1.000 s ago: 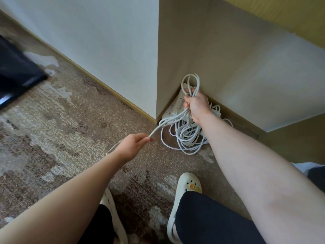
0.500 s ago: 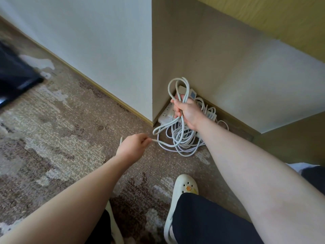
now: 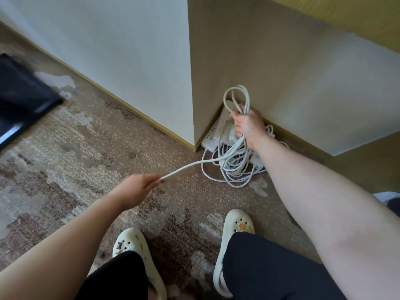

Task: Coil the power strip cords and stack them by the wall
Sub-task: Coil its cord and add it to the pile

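My right hand (image 3: pixel 247 125) grips a bundle of white cord loops (image 3: pixel 236 96) that stick up above the fist and hang below it near the wall corner. From the bundle one strand of the white cord (image 3: pixel 190 166) runs taut down-left into my left hand (image 3: pixel 138 187), which pinches it. White power strips (image 3: pixel 216 132) lie stacked on the floor against the wall base, partly hidden by my right hand. More loose white cord coils (image 3: pixel 233 178) rest on the carpet under the bundle.
A protruding wall corner (image 3: pixel 191 83) stands just left of the strips. A dark flat object (image 3: pixel 23 98) lies on the patterned carpet at the far left. My two feet in white clogs (image 3: pixel 233 230) stand close below the coils.
My right hand lifted the looped bundle a little, and my left hand drew the free strand out to the left until it ran taut. The view also shifted.
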